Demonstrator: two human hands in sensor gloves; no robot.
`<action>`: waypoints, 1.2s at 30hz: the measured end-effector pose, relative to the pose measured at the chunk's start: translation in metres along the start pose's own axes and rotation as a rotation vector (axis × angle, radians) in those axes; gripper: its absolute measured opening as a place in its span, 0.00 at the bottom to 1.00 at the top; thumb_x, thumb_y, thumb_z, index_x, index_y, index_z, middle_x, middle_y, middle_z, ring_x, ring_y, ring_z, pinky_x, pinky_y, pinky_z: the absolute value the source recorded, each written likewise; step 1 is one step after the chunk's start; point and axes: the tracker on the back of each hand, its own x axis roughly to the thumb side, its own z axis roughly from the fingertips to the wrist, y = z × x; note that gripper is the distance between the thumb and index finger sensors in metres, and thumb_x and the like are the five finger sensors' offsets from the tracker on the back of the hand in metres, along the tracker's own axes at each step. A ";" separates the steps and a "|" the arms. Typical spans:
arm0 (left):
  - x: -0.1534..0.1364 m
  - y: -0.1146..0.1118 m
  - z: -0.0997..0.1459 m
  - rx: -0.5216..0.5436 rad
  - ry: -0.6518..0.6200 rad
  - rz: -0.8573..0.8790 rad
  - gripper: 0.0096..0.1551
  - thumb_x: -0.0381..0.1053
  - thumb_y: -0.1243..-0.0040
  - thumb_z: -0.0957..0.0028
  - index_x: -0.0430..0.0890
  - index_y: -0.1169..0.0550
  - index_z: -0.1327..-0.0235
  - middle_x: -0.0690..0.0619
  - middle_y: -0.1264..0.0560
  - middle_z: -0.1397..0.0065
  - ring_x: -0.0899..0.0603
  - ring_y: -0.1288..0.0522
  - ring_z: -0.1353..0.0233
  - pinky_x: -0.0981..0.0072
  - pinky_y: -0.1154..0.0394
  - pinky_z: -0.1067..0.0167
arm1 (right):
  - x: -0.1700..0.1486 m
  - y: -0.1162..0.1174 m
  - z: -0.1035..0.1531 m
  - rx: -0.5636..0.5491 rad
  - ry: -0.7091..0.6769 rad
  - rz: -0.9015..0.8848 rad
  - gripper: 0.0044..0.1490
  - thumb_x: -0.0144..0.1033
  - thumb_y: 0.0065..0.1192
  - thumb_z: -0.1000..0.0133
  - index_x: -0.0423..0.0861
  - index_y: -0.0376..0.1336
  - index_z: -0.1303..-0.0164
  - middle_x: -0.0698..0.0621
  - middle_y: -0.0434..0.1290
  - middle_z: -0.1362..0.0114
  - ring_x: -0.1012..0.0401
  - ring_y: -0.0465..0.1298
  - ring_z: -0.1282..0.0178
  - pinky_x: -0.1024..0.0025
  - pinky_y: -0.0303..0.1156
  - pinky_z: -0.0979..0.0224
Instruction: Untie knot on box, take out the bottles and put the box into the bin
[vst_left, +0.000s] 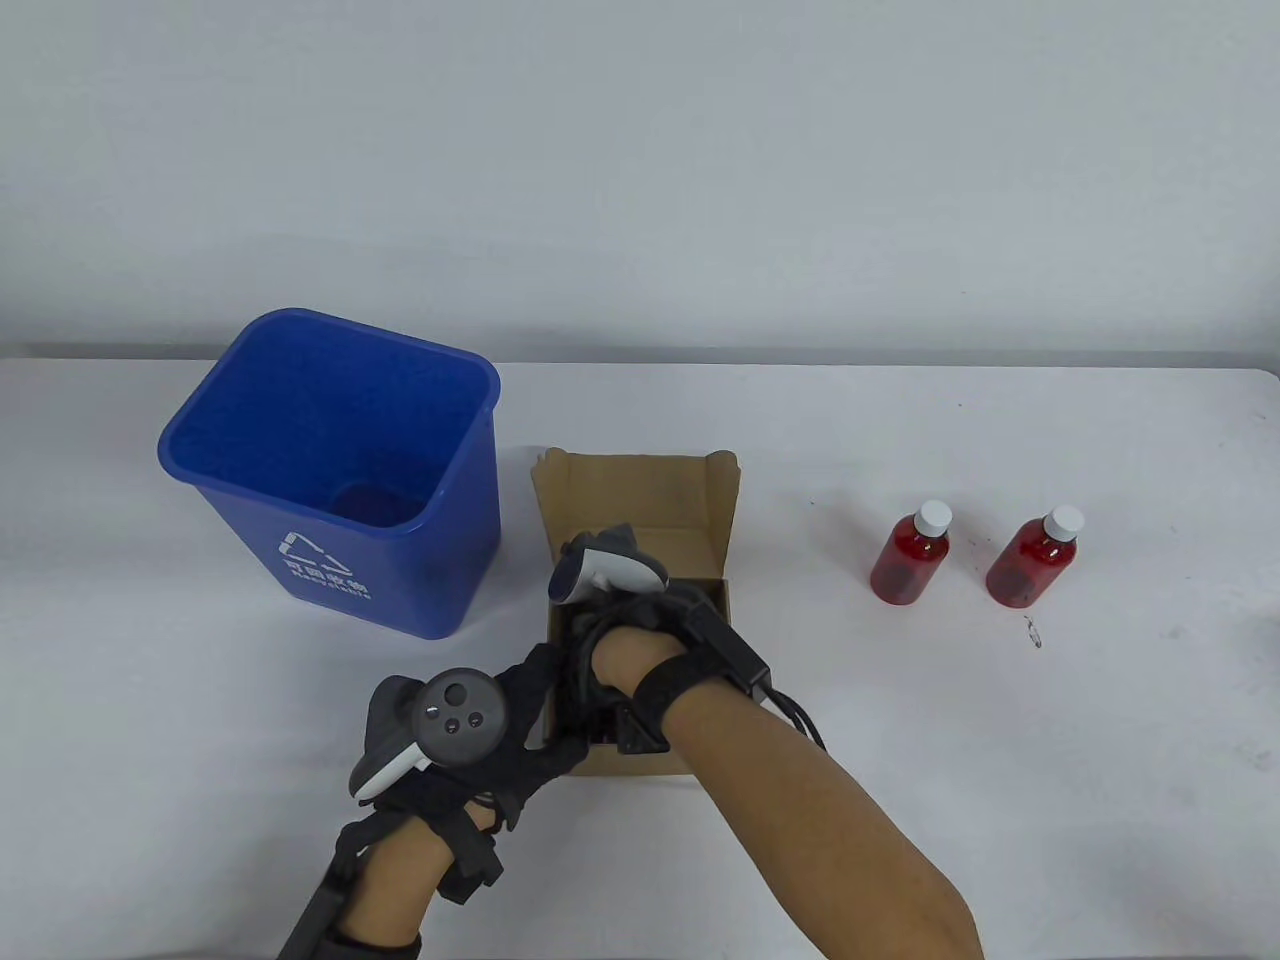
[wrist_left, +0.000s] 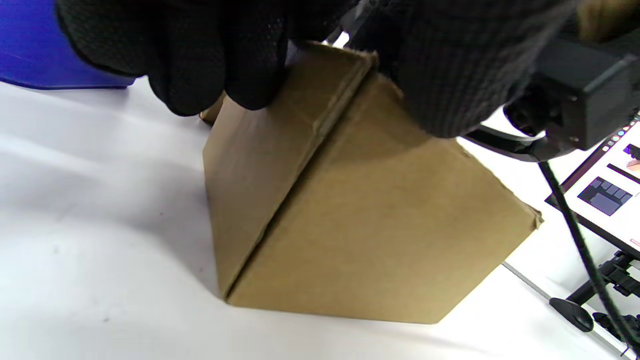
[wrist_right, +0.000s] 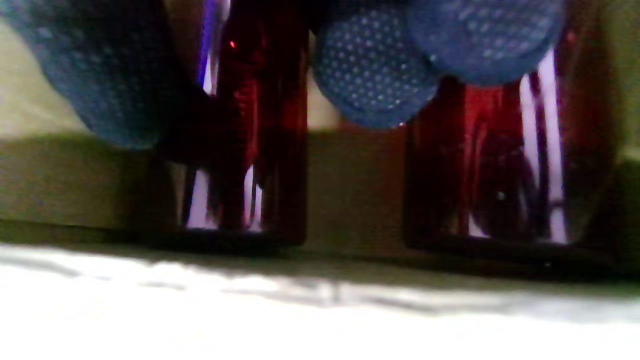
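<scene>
Cardboard box (vst_left: 700, 500) open, plain brown | left hand (vst_left: 520, 730) grips corner | right hand (vst_left: 625, 655) inside, fingers on red bottles (wrist_right: 500, 165)

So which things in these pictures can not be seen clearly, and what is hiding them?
- Inside of the cardboard box, table view: covered by the right hand.
- Red bottles in the box, right wrist view: dark and blurred; tops hidden by gloved fingers, so the grip is unclear.
- Left hand fingers, left wrist view: cut off by the top edge.
- Knot or string: not visible anywhere.
</scene>
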 end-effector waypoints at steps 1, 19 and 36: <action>-0.001 0.000 0.000 -0.003 0.001 0.005 0.58 0.65 0.34 0.51 0.39 0.47 0.19 0.35 0.34 0.24 0.23 0.29 0.28 0.29 0.33 0.33 | -0.004 0.001 -0.005 0.026 -0.018 -0.032 0.65 0.60 0.67 0.52 0.28 0.44 0.25 0.32 0.50 0.27 0.55 0.74 0.52 0.64 0.73 0.52; -0.002 0.000 -0.002 -0.008 -0.010 0.038 0.59 0.63 0.33 0.53 0.36 0.48 0.20 0.33 0.34 0.25 0.23 0.27 0.30 0.33 0.30 0.34 | -0.013 -0.006 -0.006 -0.005 -0.120 -0.245 0.59 0.54 0.80 0.56 0.40 0.48 0.29 0.41 0.51 0.26 0.55 0.71 0.46 0.63 0.71 0.43; -0.001 0.000 -0.001 -0.016 -0.006 0.020 0.59 0.64 0.34 0.52 0.36 0.48 0.20 0.34 0.34 0.24 0.23 0.28 0.30 0.31 0.32 0.34 | -0.023 -0.011 0.054 -0.381 -0.325 -0.238 0.52 0.50 0.85 0.58 0.48 0.55 0.32 0.46 0.59 0.28 0.49 0.74 0.44 0.58 0.73 0.44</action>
